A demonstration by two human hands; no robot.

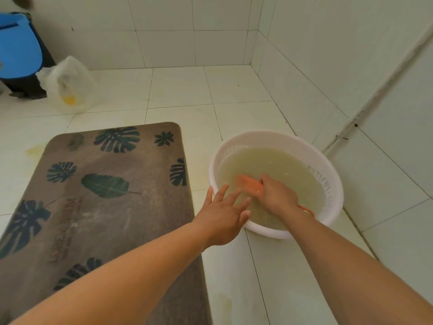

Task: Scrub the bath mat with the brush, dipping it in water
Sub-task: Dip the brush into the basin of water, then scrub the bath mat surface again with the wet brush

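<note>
Your left hand (222,216), fingers spread, was at the basin (332,184) rim while your right hand (276,195) clamped the brush (249,185) underwater, beside the bath mat (105,207); leaning there could have tipped the basin.

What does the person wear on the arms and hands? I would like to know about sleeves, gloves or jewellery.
Both forearms are bare, with no sleeve in view. Neither the left hand nor the right hand has a glove. A thin orange band circles the right wrist; I cannot tell if it is a bracelet or a hair tie. The left wrist carries nothing, and no ring shows on the visible fingers.
</note>
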